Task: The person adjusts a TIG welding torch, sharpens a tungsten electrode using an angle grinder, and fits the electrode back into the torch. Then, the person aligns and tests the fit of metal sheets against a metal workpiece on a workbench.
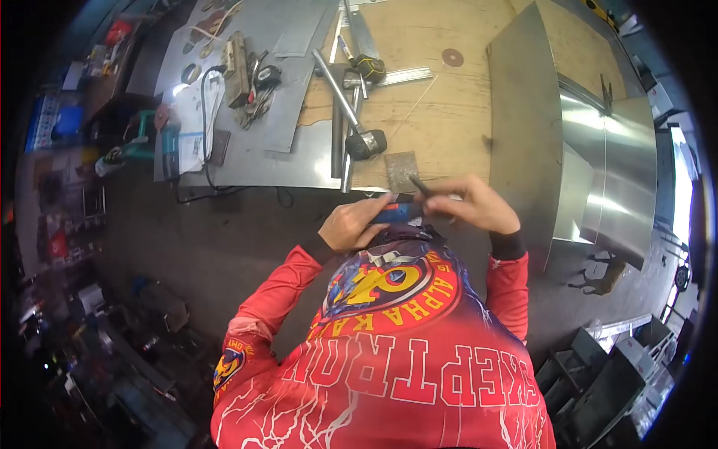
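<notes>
Two bent arms (278,287), left fingers (374,207) round a blue tool (398,212) — right fingers (450,186) pinching a dark piece (419,184)

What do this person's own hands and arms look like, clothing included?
The left hand and right hand are ungloved. Both arms wear long red sleeves ending in black cuffs. High on the left sleeve sits a round emblem in dark blue and yellow.

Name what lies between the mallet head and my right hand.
In the head view, a mottled grey plate lies between mallet head and right hand, near the tip of the hand's dark tool.
</notes>
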`<action>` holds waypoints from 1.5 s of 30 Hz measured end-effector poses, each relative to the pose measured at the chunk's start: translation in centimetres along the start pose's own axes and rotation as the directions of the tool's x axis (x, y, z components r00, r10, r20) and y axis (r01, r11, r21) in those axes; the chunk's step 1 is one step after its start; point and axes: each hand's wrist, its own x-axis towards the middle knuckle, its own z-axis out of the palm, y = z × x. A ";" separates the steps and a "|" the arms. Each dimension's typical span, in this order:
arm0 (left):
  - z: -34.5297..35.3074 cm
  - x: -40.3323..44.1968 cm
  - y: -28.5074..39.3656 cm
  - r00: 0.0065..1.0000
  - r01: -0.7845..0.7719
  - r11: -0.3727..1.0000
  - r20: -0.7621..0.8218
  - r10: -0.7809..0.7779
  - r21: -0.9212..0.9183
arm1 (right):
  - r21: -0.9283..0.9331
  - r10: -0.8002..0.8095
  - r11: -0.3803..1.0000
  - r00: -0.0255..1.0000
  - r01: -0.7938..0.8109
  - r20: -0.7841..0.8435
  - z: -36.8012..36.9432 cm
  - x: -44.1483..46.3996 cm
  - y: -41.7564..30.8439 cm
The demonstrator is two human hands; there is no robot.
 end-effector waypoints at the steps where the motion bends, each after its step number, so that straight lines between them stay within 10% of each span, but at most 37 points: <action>1: 0.1 -0.3 0.1 0.997 0.061 0.998 -0.055 -0.061 -0.002 | -0.001 -0.001 1.000 1.000 0.001 0.019 0.3 1.0 0.0; 4: 1.2 0.7 1.2 0.966 0.160 0.987 -0.201 -0.161 -0.021 | -0.550 -0.441 0.817 0.805 0.176 -0.397 0.9 4.0 1.7; 7: 1.2 2.4 3.0 0.906 0.263 0.960 -0.318 -0.279 -0.094 | -0.593 -0.558 0.794 0.548 0.134 -0.623 2.8 6.4 1.6; 9: 1.2 2.6 3.0 0.874 0.303 0.944 -0.356 -0.329 -0.128 | -0.613 -0.554 0.783 0.563 0.103 -0.613 2.4 6.3 1.3; 12: 0.5 2.0 2.4 0.943 0.155 0.983 -0.282 -0.176 -0.096 | -0.468 -0.349 0.865 0.887 0.180 -0.304 -0.8 3.9 -0.7; 17: -0.3 0.2 2.1 0.969 -0.065 0.998 -0.237 0.064 0.006 | -0.274 -0.327 0.916 0.942 0.294 -0.081 0.8 -0.5 -2.2; 21: -0.8 1.0 1.2 0.977 -0.089 0.991 -0.182 0.106 0.101 | -0.555 -0.526 0.781 0.782 0.288 -0.334 2.0 -0.5 -1.6; 26: -1.1 5.9 2.3 0.971 -0.082 0.996 -0.228 0.070 -0.044 | -0.542 -0.367 0.839 0.786 0.049 -0.497 -0.4 -3.6 -5.8; 30: -1.3 9.8 3.3 0.935 0.150 0.964 -0.286 -0.211 -0.221 | -0.757 -0.689 0.648 0.488 0.083 -0.536 -1.3 -8.6 -8.0; 33: -1.1 13.4 1.1 0.870 0.194 0.936 -0.389 -0.303 -0.295 | -0.469 -0.495 0.864 0.476 0.183 -0.727 -2.4 -14.5 -7.4; 37: -0.9 16.9 -2.7 0.816 0.431 0.836 -0.248 -0.522 -0.339 | -0.156 -0.153 0.987 0.103 -0.027 -0.983 -3.4 -20.9 -0.8; 41: 1.3 18.0 -10.4 0.882 0.345 0.914 -0.259 -0.394 -0.214 | 0.114 0.119 0.989 -0.043 0.096 -0.992 -2.3 -24.4 8.4; 43: 0.9 18.9 -8.8 0.796 0.559 0.784 -0.091 -0.599 -0.269 | 0.352 0.363 0.926 -0.066 0.138 -0.929 -1.0 -24.7 11.0; 45: 2.2 18.8 -11.8 0.894 0.394 0.919 -0.228 -0.384 -0.006 | 0.424 0.437 0.888 -0.039 0.178 -0.899 -0.4 -24.6 14.2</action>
